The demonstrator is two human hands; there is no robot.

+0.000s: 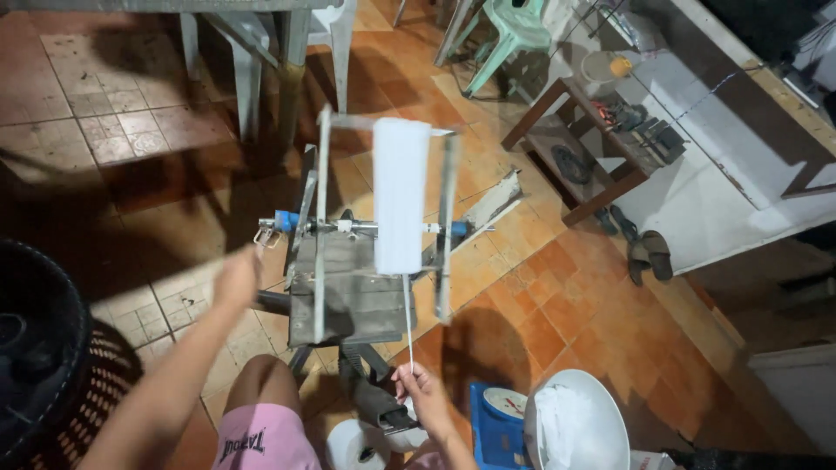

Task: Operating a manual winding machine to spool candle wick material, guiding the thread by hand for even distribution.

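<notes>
Head view: a grey metal winding frame with two upright arms (348, 261) is seen standing on the orange tiled floor (557, 296), and a broad band of white cord wound across it (401, 196) hangs between the arms. A single white strand (407, 322) is led down from the band to the right hand (422, 392), where it is pinched between the fingertips. The left hand (237, 277) is blurred near the small crank at the axle's end (266, 233) — whether it is clenched on the handle cannot be told. A white bowl holding white material (575, 426) sits at the lower right. Judged from this, the strand is best kept lightly taut and guided straight into the band, so that turns are laid evenly — slack would likely let them slip.
</notes>
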